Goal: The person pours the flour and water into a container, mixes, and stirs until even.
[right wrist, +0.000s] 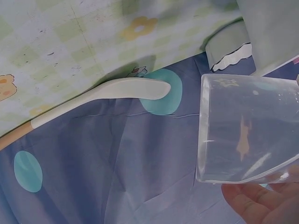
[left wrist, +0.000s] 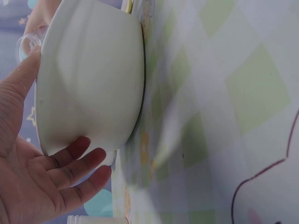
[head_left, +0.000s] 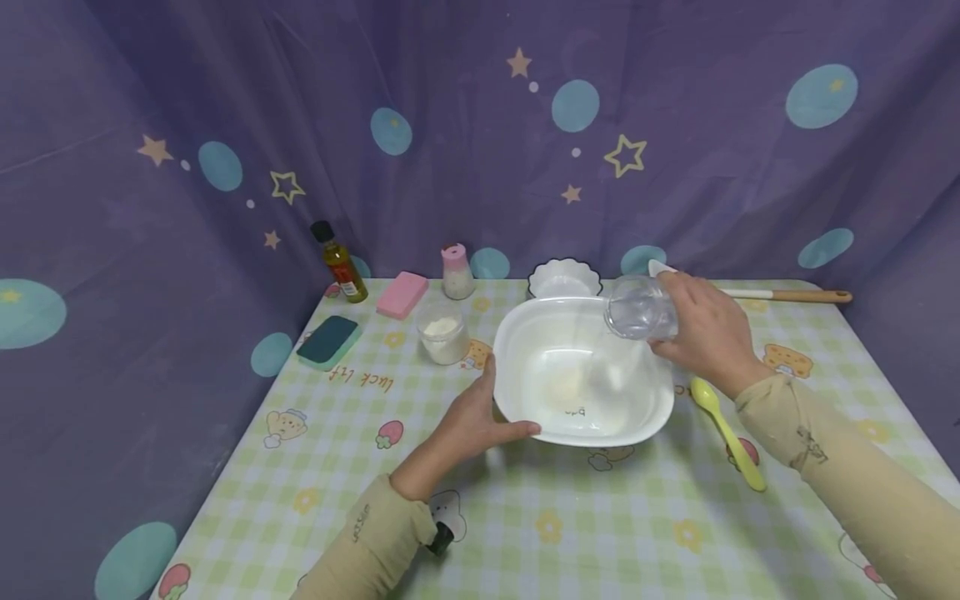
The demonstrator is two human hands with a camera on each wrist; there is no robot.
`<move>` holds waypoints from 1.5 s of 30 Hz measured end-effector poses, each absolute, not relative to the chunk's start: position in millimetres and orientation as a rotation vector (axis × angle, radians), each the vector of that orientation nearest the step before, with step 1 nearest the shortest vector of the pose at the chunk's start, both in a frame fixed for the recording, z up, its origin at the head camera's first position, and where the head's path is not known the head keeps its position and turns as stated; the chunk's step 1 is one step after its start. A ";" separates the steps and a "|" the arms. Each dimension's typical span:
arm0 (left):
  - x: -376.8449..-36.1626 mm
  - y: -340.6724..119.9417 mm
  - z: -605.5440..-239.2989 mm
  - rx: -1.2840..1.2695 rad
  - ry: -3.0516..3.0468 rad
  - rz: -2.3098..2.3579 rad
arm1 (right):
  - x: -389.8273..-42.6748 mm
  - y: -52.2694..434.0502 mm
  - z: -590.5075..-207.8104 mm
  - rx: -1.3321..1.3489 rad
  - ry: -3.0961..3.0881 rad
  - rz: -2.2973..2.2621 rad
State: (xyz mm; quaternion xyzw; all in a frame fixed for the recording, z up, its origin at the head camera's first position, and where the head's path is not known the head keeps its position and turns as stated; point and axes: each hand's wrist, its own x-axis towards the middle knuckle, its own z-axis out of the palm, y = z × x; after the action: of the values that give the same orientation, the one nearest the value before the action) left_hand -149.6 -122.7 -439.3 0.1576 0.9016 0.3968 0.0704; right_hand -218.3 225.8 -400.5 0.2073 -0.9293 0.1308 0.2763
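A white basin (head_left: 645, 408) stands on the table, with pale matter at its bottom. My left hand (head_left: 468, 421) holds its near left side, the thumb over the rim; the left wrist view shows the other fingers against the outer wall (left wrist: 93, 79). Above the basin's right side, my right hand (head_left: 708, 325) grips a clear cup (head_left: 641, 308), tilted with its mouth toward the basin. Clear liquid is visible low in the cup (right wrist: 247, 126) in the right wrist view. Left of the basin sits a clear cup of white powder (head_left: 444, 340).
A yellow spoon (head_left: 726, 429) lies right of the basin. Behind are a scalloped white bowl (head_left: 564, 273) and a wooden-handled white spatula (right wrist: 117, 88). Farther left stand an oil bottle (head_left: 345, 271), a pink-topped shaker (head_left: 457, 275), a pink sponge (head_left: 402, 294) and a green sponge (head_left: 330, 342).
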 end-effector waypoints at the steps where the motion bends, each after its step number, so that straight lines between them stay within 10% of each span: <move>1: -149.5 -122.8 -439.4 0.477 2.714 1.195 | -218.4 225.7 -400.4 0.560 -2.495 0.346; 45: -150.7 -123.2 -438.8 0.485 2.714 1.204 | -219.8 225.7 -398.0 0.590 -2.485 0.274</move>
State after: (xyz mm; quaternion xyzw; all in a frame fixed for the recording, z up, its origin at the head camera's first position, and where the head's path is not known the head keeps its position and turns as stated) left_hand -150.7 -123.2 -438.8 0.1608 0.9001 0.3994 0.0664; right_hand -219.8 225.7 -398.0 0.2205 -0.9280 0.1023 0.2824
